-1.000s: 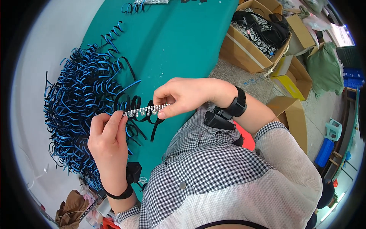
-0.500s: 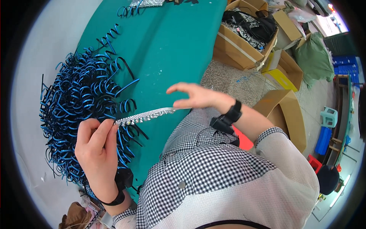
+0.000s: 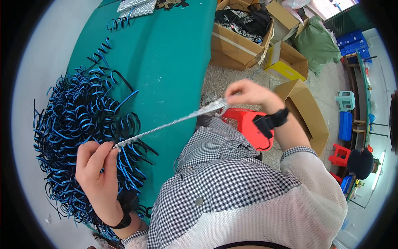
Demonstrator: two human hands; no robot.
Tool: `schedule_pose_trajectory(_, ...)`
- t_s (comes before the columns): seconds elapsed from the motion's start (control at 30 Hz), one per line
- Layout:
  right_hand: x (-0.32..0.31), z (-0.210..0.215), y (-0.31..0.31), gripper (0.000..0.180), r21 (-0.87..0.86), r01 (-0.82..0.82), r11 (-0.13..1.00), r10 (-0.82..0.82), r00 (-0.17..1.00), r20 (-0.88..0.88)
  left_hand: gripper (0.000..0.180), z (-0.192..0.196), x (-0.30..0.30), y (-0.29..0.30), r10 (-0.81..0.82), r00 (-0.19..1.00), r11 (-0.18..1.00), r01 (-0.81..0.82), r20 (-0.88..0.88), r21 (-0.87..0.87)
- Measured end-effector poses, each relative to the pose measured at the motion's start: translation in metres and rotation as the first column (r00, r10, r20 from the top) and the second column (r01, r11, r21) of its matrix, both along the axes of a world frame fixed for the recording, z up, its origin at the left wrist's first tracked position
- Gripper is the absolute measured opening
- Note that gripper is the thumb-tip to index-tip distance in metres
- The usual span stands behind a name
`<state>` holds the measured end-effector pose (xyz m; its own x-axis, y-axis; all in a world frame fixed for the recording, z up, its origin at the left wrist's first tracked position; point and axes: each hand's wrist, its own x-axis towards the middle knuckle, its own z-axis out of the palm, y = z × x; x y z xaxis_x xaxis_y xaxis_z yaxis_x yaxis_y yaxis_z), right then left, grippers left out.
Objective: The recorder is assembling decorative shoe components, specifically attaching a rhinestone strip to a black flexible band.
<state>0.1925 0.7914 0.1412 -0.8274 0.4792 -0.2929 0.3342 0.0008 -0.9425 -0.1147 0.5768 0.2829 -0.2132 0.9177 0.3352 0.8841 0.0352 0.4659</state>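
Observation:
A silver strip (image 3: 174, 121), twisted like a cord along its middle and wider toward its right end, is stretched in the air over the near edge of the green table. Between thumb and fingers, my left hand (image 3: 97, 176) pinches its lower left end. My right hand (image 3: 251, 94), higher and farther right, is closed on the other end, which is slightly blurred. Beside and behind my left hand lies a big heap of blue-and-black curled ribbons (image 3: 81, 120). Several loose curls reach out from the heap under the strip.
The green table (image 3: 166, 54) carries a silvery bubble-wrap packet (image 3: 139, 7) at its far end. Open cardboard boxes (image 3: 234, 45) stand on the floor at the right. A red stool (image 3: 253, 130) is just below my right hand; a green sack (image 3: 317, 45) lies farther off.
My right hand, earlier with fingers spread, has closed on the strip's end and moved right and up. The strip is now longer and tauter. The view has shifted somewhat to the right.

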Motion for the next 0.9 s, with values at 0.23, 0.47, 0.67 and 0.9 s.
schedule_pose_trajectory(0.23,0.040,0.097,0.023,0.010,0.079,0.188,0.979,-0.172,0.971,-0.167,0.020,0.021,0.008,-0.018,-0.045,0.991,0.997,0.037,0.124,0.061)
schedule_pose_trajectory(0.47,-0.033,0.050,0.036,0.013,0.135,-0.122,0.983,0.106,0.987,0.118,0.015,0.036,0.014,-0.034,-0.039,0.971,0.997,0.053,0.235,-0.052)
schedule_pose_trajectory(0.67,-0.117,0.020,-0.009,0.040,0.551,-0.407,0.728,0.478,0.878,0.018,0.014,0.052,0.026,-0.044,0.079,0.981,0.990,-0.057,0.176,-0.126)
schedule_pose_trajectory(0.9,-0.168,0.060,-0.086,0.040,0.009,-0.661,0.750,0.606,0.683,-0.408,0.014,0.063,0.040,-0.053,0.238,0.971,0.962,-0.231,0.032,-0.149)
